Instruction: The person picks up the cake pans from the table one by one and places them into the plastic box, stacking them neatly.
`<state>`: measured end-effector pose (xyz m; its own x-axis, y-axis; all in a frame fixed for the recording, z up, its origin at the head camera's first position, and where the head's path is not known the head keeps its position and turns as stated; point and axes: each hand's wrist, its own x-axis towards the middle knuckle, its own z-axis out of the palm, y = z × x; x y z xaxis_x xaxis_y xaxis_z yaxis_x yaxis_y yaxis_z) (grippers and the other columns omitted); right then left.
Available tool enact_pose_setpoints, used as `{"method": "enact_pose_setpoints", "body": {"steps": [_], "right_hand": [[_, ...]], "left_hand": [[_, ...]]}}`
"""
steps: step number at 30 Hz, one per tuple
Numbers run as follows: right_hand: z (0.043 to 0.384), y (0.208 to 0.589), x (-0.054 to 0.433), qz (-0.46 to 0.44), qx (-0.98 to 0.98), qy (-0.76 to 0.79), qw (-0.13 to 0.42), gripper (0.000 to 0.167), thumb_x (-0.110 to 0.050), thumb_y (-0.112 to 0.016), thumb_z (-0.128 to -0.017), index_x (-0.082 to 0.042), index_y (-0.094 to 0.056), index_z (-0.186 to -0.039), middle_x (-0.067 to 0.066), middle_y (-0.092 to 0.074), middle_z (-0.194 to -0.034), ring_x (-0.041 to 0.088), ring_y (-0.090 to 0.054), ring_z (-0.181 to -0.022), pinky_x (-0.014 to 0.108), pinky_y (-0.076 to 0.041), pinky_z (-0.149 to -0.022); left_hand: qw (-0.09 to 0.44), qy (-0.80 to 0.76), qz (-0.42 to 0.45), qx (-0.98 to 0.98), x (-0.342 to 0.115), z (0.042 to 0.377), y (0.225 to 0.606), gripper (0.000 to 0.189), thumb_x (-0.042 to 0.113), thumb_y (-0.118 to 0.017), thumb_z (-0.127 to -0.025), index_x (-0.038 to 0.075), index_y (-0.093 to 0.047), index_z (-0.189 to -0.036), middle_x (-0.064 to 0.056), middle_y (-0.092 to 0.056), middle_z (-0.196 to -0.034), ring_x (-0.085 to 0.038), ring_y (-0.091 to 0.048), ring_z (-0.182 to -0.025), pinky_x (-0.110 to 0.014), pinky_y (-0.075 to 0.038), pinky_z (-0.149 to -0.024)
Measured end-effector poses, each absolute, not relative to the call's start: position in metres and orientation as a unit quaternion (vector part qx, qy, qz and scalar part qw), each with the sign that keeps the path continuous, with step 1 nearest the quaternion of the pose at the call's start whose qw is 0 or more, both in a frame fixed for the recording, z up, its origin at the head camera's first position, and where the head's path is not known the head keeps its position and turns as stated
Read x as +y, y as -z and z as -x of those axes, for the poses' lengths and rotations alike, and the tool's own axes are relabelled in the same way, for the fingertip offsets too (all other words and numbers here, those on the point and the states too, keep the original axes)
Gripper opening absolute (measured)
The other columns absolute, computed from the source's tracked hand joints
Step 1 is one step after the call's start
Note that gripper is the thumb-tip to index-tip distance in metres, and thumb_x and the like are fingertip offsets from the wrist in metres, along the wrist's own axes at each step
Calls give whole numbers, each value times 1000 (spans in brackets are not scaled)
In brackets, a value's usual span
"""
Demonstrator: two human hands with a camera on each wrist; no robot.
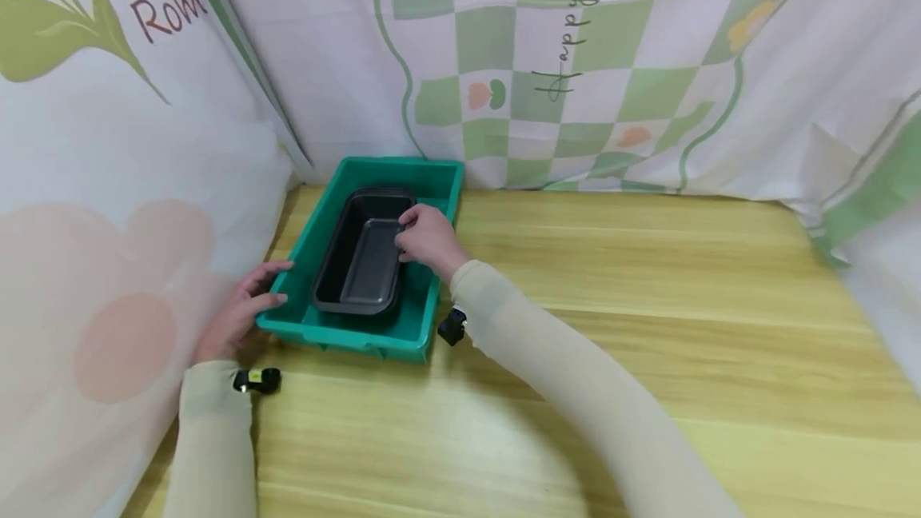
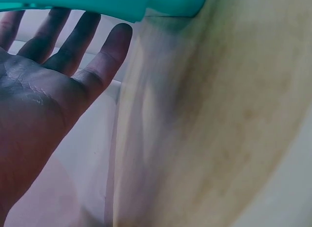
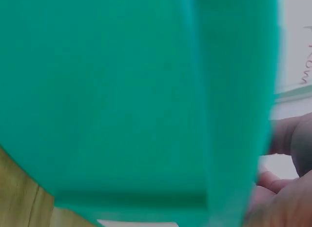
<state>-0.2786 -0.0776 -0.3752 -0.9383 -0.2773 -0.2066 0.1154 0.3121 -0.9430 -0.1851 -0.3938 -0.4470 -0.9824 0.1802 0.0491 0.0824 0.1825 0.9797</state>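
A dark rectangular loaf pan lies inside a green plastic tray at the table's back left. At the pan's right rim, my right hand pinches the edge with curled fingers and thumb. The green tray wall fills most of the right wrist view and partly hides that hand. My left hand touches the tray's left edge near its front corner. In the left wrist view its fingers reach out fairly straight toward the tray's underside edge.
The wood-grain table extends right and forward of the tray. A patterned cloth hangs behind it, and another flowered cloth stands close along the left. Small black cameras sit at both wrists.
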Motion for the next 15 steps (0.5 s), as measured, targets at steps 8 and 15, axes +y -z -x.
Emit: {"method": "enact_pose_setpoints", "body": {"steps": [8, 15], "right_hand": [[274, 372, -54, 132, 781, 590, 158, 31, 0, -58, -88, 1, -56, -118, 13, -56, -102, 35, -66, -83, 37, -57, -71], [268, 375, 0, 165, 777, 587, 158, 34, -2, -59, -88, 4, -54, -122, 16, -54, -107, 34, -60, -95, 42, -57, -77]], "left_hand": [[38, -613, -84, 784, -404, 185, 443, 43, 0, -53, -98, 7, -48, -140, 5, -43, -136, -14, -39, -119, -17, -43, -88], [60, -529, -41, 845, -403, 181, 424, 46, 14, -53, -101, 8, -41, -146, -13, -28, -154, -30, -30, -133, -30, -38, -98]]}}
